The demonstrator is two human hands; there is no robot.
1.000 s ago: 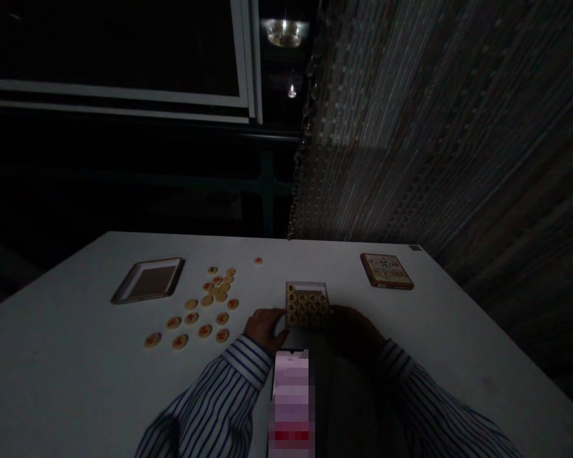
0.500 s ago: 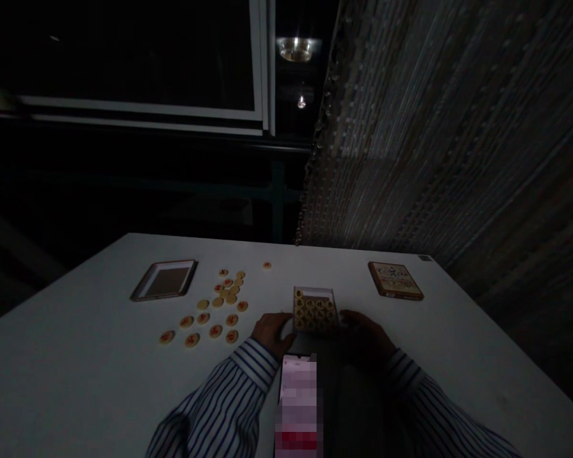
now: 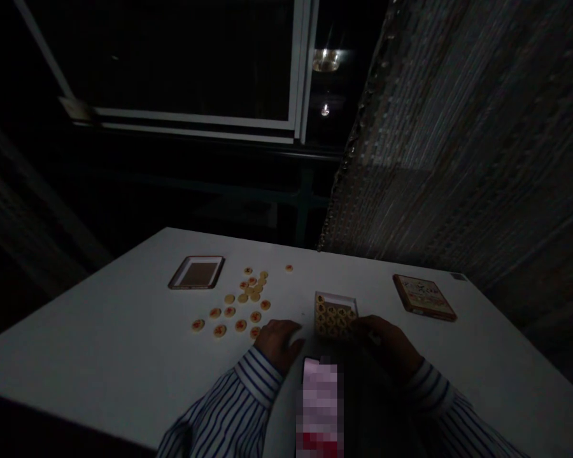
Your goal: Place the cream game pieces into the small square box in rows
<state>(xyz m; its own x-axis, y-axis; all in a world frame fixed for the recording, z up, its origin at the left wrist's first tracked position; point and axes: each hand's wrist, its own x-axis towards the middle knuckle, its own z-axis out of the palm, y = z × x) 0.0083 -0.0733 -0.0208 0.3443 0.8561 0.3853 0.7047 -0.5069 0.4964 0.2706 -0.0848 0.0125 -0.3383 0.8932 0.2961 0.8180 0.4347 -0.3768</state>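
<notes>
A small open box [image 3: 339, 296] stands on the white table in front of me, holding rows of round Chinese chess pieces [image 3: 332, 323] with dark characters. My right hand [image 3: 386, 343] pinches at the right edge of this box, its fingertips close to the end pieces; the dim light hides the exact contact. To the left of the box, apart from it, my left hand [image 3: 279, 345] is empty with thumb and fingers spread. Loose chess pieces [image 3: 240, 326], several with red characters and others plain side up, lie scattered beyond my left hand.
An open, empty box lid [image 3: 174, 280] lies at the back left of the white table [image 3: 124, 331]. A closed printed box [image 3: 424, 296] is at the right. Nearest me is a phone [image 3: 319, 401]. A bead curtain [image 3: 410, 159] hangs behind the table.
My left hand has let go of the box's left side and drawn away. My right hand stays at the right edge, fingers more curled. The camera view has shifted left.
</notes>
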